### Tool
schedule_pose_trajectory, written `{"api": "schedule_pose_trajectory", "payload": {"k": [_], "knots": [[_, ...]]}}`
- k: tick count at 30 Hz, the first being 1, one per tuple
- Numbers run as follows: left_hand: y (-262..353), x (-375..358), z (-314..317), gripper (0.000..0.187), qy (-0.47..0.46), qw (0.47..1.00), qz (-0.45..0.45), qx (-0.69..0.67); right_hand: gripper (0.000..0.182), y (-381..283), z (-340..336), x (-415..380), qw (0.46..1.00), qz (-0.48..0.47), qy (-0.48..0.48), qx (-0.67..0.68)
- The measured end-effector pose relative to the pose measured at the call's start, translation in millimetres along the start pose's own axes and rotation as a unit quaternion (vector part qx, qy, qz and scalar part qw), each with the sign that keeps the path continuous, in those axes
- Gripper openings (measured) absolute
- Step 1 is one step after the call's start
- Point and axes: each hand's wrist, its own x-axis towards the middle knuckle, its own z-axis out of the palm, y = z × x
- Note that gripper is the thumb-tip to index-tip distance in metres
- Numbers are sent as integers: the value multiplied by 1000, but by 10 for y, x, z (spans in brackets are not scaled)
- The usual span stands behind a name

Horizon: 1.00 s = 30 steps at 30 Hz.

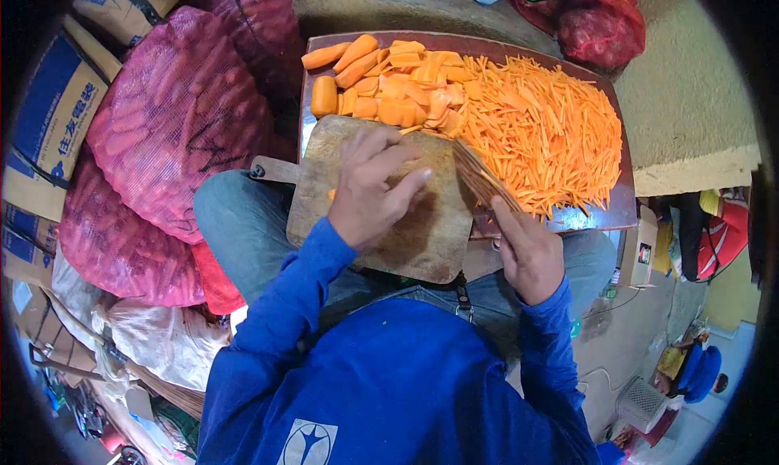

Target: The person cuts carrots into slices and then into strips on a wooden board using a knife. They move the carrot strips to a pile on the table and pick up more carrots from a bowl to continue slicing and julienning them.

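My left hand [375, 187] hovers over or rests on the wooden cutting board [434, 242], with its fingers apart and nothing seen in them. A small orange bit [332, 194] lies beside it. In my right hand [531, 258] is a knife [484, 175] with a wide, brownish blade. The blade stands on edge at the board's right side, against the pile of carrot strips [552, 128]. Behind the board lie carrot slices [406, 92] and several peeled carrots [355, 53]. The board sits over my lap, its handle [276, 169] pointing left.
A dark red tabletop [623, 212] carries the carrots. Large red mesh sacks [182, 116] and cardboard boxes [61, 108] crowd the left. Another red mesh bag [600, 31] lies at the back right. A white basket [643, 404] stands on the floor at the lower right.
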Motion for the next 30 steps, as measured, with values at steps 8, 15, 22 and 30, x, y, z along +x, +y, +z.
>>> {"api": "schedule_pose_trajectory", "payload": {"k": [8,15,22,30], "knots": [[218,610,601,58,-278,960,29,20,69,-69,-55,-109,997,-43,-1,-56],[-1,795,1056,56,-235,955,102,147,65,8,-24,-195,996,-43,-6,-76],[218,693,984,54,-239,961,111,89,67,-2,17,-200,996,-55,6,-73],[42,679,974,35,-141,955,177,191,66,-85,26,-173,996,-64,-7,-64]]}}
